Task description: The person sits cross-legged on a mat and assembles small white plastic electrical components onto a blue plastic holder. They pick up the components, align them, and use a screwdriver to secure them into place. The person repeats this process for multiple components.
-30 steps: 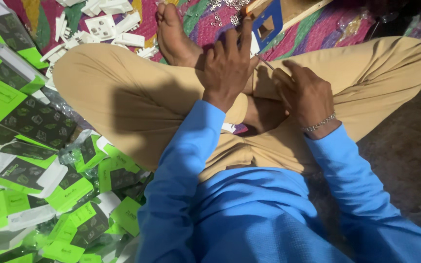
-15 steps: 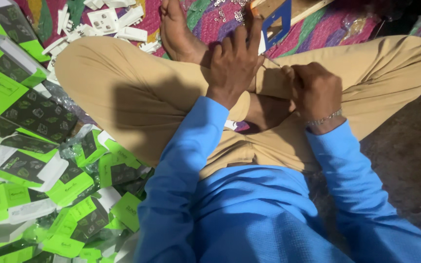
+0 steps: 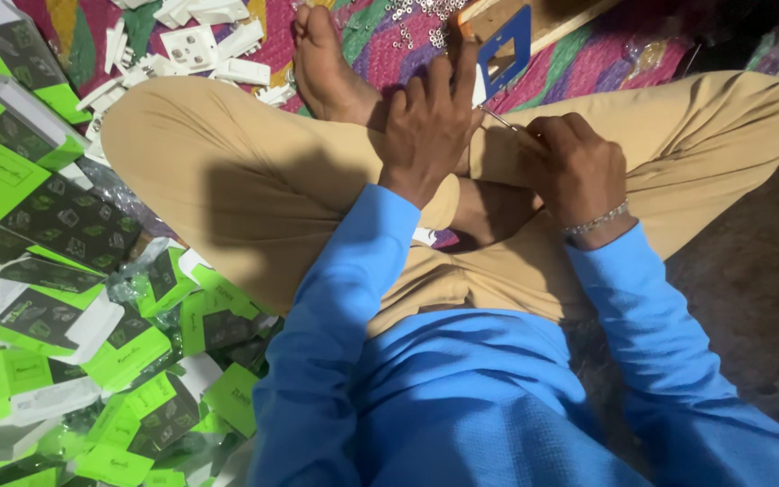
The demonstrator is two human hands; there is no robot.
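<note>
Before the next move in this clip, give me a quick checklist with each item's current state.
1. Right hand closed on the thin metal tool: ok.
2. Tool tip meets the part under the left hand: cannot tell, hidden by the fingers.
3. Left hand gripping a part: cannot tell, the hand covers it.
4. Loose screws lie near on the mat: ok.
5. White plastic parts heaped beside the bare foot: ok.
6. Green boxes apart from both hands: ok.
</note>
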